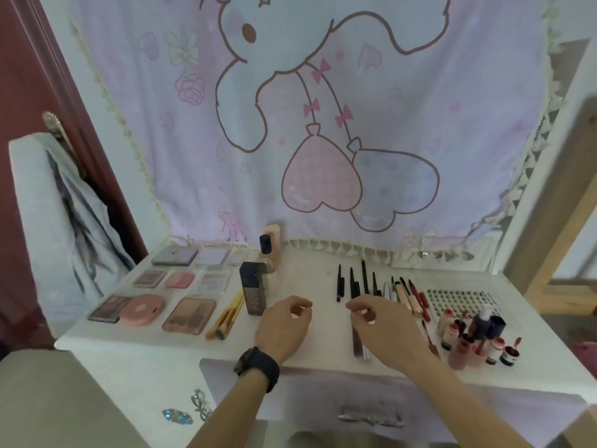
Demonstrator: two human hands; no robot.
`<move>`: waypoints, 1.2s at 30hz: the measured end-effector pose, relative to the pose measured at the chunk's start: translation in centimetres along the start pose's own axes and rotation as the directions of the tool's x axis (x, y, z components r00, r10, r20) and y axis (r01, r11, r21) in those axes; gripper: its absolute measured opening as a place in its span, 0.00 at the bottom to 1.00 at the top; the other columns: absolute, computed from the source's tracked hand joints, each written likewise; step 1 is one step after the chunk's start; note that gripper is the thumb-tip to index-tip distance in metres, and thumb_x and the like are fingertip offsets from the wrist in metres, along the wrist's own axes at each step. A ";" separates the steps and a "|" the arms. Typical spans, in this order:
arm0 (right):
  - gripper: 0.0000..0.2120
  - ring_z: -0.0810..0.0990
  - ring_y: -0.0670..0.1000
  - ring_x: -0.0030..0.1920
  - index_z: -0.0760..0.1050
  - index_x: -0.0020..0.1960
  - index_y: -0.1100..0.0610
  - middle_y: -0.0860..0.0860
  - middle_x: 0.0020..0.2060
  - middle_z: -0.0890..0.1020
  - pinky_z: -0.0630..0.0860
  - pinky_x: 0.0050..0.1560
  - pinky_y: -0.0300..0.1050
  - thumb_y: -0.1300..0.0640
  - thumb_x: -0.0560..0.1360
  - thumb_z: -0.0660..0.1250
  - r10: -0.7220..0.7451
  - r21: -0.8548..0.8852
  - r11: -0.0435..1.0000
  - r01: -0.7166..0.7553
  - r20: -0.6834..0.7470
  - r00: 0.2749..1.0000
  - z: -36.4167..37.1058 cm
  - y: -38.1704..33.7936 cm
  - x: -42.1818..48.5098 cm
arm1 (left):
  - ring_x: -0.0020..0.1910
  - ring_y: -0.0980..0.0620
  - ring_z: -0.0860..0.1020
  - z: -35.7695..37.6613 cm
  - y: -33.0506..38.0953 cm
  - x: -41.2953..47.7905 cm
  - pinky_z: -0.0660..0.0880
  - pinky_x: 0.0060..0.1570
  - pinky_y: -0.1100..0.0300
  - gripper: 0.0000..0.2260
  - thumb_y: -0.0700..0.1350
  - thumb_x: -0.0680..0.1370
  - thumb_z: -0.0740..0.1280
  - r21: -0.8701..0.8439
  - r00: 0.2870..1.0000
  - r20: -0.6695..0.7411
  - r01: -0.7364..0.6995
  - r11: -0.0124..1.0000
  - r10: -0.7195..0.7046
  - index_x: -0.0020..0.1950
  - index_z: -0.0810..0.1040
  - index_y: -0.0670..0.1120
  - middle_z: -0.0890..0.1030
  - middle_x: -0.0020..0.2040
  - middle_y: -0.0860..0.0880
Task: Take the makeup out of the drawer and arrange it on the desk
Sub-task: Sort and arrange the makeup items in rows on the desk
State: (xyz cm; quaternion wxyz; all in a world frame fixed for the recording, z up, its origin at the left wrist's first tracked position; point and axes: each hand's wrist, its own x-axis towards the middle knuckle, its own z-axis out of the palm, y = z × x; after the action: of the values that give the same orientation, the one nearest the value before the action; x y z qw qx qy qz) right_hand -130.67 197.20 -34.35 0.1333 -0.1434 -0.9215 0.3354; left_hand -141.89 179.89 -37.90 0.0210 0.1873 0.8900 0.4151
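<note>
Makeup: all laid out on the white desk, in groups to either side of the hands.
Palettes: nine or so flat cases in three rows at the left end, a round pink compact in the front row between a dark palette and a rose one.
Brushes: a few gold-handled brushes lie slanted just right of the rose palette.
Upright pieces: a dark box stands beside the brushes, and a dark-capped bottle stands behind it.
Pencils: a row of slim pencils and liners lies side by side right of centre.
Lash tray: a tray of false lashes is right of the pencils.
Lip bottles: a cluster of small red and pink bottles sits at the front right.
Right hand: fingers curled, thumb and forefinger close together over the top of a dark stick lying on the desk; I cannot tell whether it grips it.
Left hand: low over bare desk, loosely curled, holding nothing, a dark watch on the wrist.
Drawer: below the desk edge, lilac front with a metal handle.
Behind: a pastel cartoon cloth hangs down to the desk.
</note>
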 end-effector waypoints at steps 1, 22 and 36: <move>0.13 0.79 0.37 0.50 0.80 0.62 0.44 0.36 0.53 0.82 0.76 0.57 0.36 0.54 0.80 0.65 -0.006 0.025 1.000 0.006 -0.015 1.000 0.3 0.1 -1.2 | 0.48 0.63 0.78 -0.3 -0.3 -0.8 0.75 0.50 0.64 0.06 0.51 0.79 0.66 -0.021 1.000 -0.021 0.005 1.000 -0.005 0.55 0.81 0.58 0.81 0.49 0.60; 0.27 0.46 0.49 0.82 0.52 0.83 0.52 0.49 0.82 0.52 0.39 0.79 0.46 0.45 0.86 0.43 -0.297 -0.364 0.859 0.361 0.221 0.929 11.5 -1.6 -3.7 | 0.60 0.48 0.73 -5.9 -3.4 -3.1 0.71 0.55 0.57 0.27 0.51 0.74 0.72 -0.115 0.922 -0.353 0.129 0.985 -0.162 0.70 0.67 0.48 0.73 0.65 0.47; 0.26 0.71 0.53 0.74 0.72 0.74 0.58 0.54 0.73 0.74 0.63 0.75 0.54 0.46 0.83 0.51 -0.357 -0.453 0.821 0.349 0.070 0.931 12.6 -1.0 -4.3 | 0.53 0.44 0.78 -4.7 -3.2 2.2 0.76 0.51 0.49 0.23 0.58 0.72 0.72 0.025 0.937 -0.296 0.205 0.979 -0.188 0.60 0.68 0.49 0.76 0.58 0.46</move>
State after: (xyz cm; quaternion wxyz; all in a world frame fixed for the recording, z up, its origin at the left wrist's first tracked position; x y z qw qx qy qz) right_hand -131.18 187.59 -43.68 0.1636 -0.0005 -0.9835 0.0771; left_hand -145.88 175.38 -37.01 -0.0744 0.0347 0.9087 0.4092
